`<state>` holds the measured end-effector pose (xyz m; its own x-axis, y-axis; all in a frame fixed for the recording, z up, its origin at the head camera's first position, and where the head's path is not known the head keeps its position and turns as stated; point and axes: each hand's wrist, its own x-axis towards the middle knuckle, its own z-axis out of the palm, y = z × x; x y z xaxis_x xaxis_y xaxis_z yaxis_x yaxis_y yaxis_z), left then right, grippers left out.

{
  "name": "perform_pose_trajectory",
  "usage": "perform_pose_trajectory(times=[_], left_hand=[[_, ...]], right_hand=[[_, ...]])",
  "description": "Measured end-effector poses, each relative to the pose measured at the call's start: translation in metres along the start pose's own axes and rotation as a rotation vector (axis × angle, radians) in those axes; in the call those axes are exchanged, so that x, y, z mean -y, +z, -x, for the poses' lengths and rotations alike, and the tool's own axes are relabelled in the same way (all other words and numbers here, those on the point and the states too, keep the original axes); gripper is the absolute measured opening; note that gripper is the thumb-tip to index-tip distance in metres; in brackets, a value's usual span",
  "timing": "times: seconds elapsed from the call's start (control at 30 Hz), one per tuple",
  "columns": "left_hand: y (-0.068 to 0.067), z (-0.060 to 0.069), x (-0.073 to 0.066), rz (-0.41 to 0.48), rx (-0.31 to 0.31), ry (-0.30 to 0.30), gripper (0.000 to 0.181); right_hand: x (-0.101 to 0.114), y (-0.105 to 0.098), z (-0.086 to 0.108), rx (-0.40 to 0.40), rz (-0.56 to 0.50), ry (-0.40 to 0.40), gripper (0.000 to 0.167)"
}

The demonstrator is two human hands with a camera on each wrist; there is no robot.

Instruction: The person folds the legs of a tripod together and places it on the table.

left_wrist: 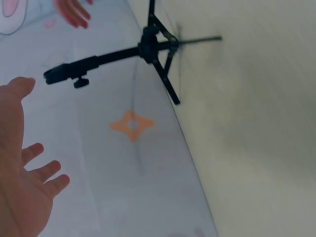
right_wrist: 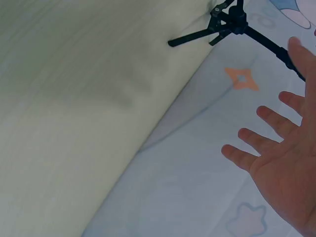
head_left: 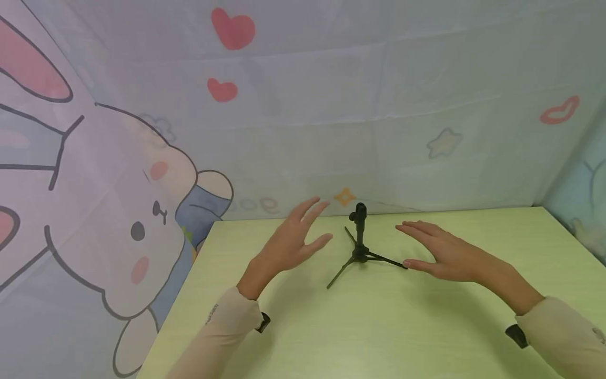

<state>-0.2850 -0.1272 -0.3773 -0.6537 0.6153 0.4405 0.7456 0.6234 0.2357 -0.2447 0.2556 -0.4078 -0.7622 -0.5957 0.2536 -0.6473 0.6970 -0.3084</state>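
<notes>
A small black tripod stand (head_left: 360, 231) stands upright on the pale yellow-green table, its three legs spread and a clamp-like head with a knob on top. To its left, my left hand (head_left: 289, 239) hovers with fingers extended, holding nothing. On the other side is my right hand (head_left: 450, 252), fingers straight and empty; its thumb tip overlaps the end of one leg in the head view, and contact cannot be told. The left wrist view shows the stand (left_wrist: 118, 55) beyond my left hand (left_wrist: 22, 163). In the right wrist view the stand (right_wrist: 237, 22) is partly behind my right thumb.
The table (head_left: 355, 331) ends at a fabric backdrop (head_left: 303, 131) with hearts, stars and a large cartoon rabbit (head_left: 109, 210) at the left. Another fabric side (head_left: 582, 184) rises at the right. A dark band or strap piece shows at each sleeve.
</notes>
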Motion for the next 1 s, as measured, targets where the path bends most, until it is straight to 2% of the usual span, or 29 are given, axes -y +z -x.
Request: perform_pose_trajectory(times=[0.2, 0.6, 0.8, 1.0], left_hand=[[0.024, -0.014, -0.013, 0.156, -0.050, -0.038, 0.063], [0.063, -0.039, -0.021, 0.509, -0.163, -0.065, 0.056], [0.076, -0.049, -0.021, 0.598, -0.220, -0.083, 0.051], [0.083, -0.056, -0.021, 0.611, -0.264, -0.093, 0.044]], right_hand=[[-0.003, 0.022, -0.010, 0.020, -0.087, 0.043, 0.065], [-0.015, 0.061, -0.032, 0.009, -0.166, -0.001, 0.048], [-0.017, 0.072, -0.040, -0.005, -0.188, -0.020, 0.041], [-0.020, 0.082, -0.049, -0.027, -0.198, -0.082, 0.025]])
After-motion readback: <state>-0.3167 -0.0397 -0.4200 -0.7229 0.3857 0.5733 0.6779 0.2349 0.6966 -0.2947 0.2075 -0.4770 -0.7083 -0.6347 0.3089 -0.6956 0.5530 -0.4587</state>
